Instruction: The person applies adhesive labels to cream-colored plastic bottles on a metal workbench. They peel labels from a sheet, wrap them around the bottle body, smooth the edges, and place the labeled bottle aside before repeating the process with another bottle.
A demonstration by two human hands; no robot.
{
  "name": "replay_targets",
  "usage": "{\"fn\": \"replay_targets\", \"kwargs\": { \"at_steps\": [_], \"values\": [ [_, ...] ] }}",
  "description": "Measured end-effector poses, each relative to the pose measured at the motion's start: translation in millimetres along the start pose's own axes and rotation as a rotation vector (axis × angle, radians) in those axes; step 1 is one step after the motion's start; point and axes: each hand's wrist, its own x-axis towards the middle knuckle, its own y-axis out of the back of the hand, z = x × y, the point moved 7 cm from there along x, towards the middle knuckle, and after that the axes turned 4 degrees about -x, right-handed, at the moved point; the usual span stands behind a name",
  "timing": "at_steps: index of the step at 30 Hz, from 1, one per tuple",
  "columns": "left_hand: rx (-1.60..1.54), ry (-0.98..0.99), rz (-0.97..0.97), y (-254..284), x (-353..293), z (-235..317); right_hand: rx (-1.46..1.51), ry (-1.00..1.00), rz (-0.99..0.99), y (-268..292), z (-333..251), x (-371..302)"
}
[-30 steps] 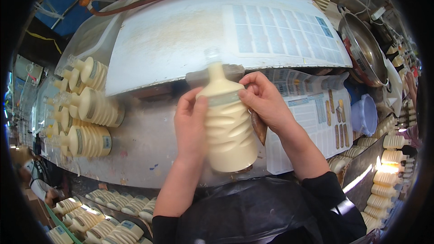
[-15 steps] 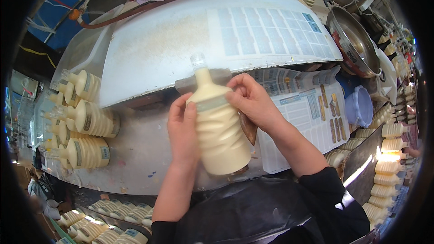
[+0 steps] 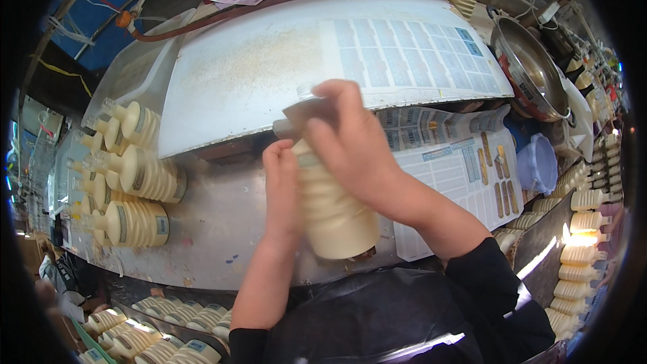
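Note:
A cream-coloured ribbed bottle (image 3: 340, 226) with a clear neck tip leans away from me over the near worktop. My left hand (image 3: 280, 185) is closed against its left side, fingers curled at the shoulder. A pale label strip (image 3: 307, 157) runs round the shoulder, partly covered by my hands. My right hand (image 3: 357, 152), blurred by motion, grips a flat dark-brown scraper-like piece (image 3: 311, 111) over the bottle's neck and upper shoulder. Behind the neck, a grey flat piece (image 3: 283, 128) shows at the edge of the raised white board (image 3: 236, 104).
Several cream bottles (image 3: 138, 172) stand grouped at left. Label sheets (image 3: 438, 189) with brown strips lie at right, beside a lavender bucket (image 3: 537, 165) and a metal pan (image 3: 529, 64). Rows of bottles (image 3: 579, 256) fill the lower right, and more (image 3: 182, 317) lie lower left.
My right hand has left the label strip and moved up and left to the bottle's neck, swinging the brown piece from below the hand to above it. The left hand stays on the bottle.

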Motion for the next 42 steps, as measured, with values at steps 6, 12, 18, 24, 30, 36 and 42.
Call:
{"fn": "replay_targets", "kwargs": {
  "at_steps": [6,12,18,24,30,36,42],
  "values": [
    [-0.038,0.037,0.002,-4.9,-3.6,0.8,-0.214,-0.104,0.109,25.6,55.1,-3.7],
    [-0.122,0.075,0.014,2.1,-3.5,-12.0,-0.202,-0.076,0.107,36.9,62.6,-6.7],
    [-0.321,0.114,-0.078,-15.3,-15.0,-2.2,-0.209,0.008,-0.005,13.9,14.3,-3.1],
    [-0.124,0.107,-0.004,-19.7,-22.9,7.6,-0.484,0.144,-0.108,-25.8,-28.2,-7.0],
    [-0.239,0.043,-0.051,-19.9,-21.8,4.6,-0.522,0.063,-0.035,-1.6,-13.6,4.4],
    [-0.121,0.004,-0.055,-22.1,-22.9,6.6,-0.488,0.027,-0.099,-23.1,-24.5,-2.2],
    [-0.145,-0.021,-0.028,-17.2,-21.1,-3.1,-0.515,0.003,-0.098,-18.9,-28.1,-1.6]
  ]
}}
